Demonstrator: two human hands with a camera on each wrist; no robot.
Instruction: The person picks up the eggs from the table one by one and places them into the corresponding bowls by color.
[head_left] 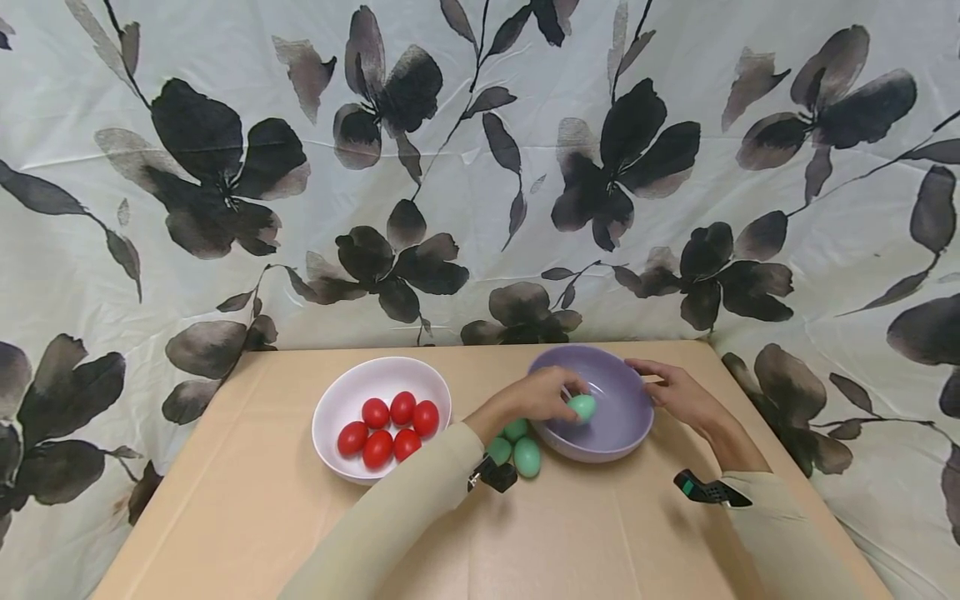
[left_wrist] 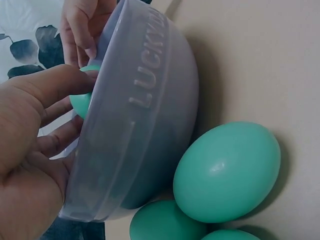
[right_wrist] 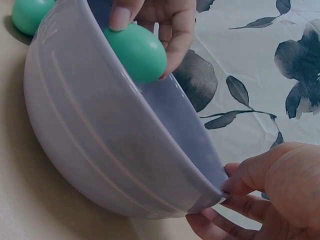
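Note:
My left hand (head_left: 542, 396) pinches a green egg (head_left: 582, 407) between thumb and fingers, over the inside of a purple bowl (head_left: 596, 452). In the right wrist view that held egg (right_wrist: 137, 52) shows at the bowl's rim, the fingertips on it. On the bowl's right side, my right hand (head_left: 678, 396) grips the rim; thumb and fingers lie on either side of it in the right wrist view. More green eggs (head_left: 527, 458) lie on the table against the bowl's left side, partly hidden by the left forearm. Raised lettering marks the bowl's wall (left_wrist: 150, 65).
A pale pink bowl (head_left: 326, 437) with several red eggs (head_left: 377, 448) in it stands to the left, its lower right edge close to the left sleeve. Both bowls are on a tan table (head_left: 555, 533). Behind the table hangs a floral cloth (head_left: 480, 192).

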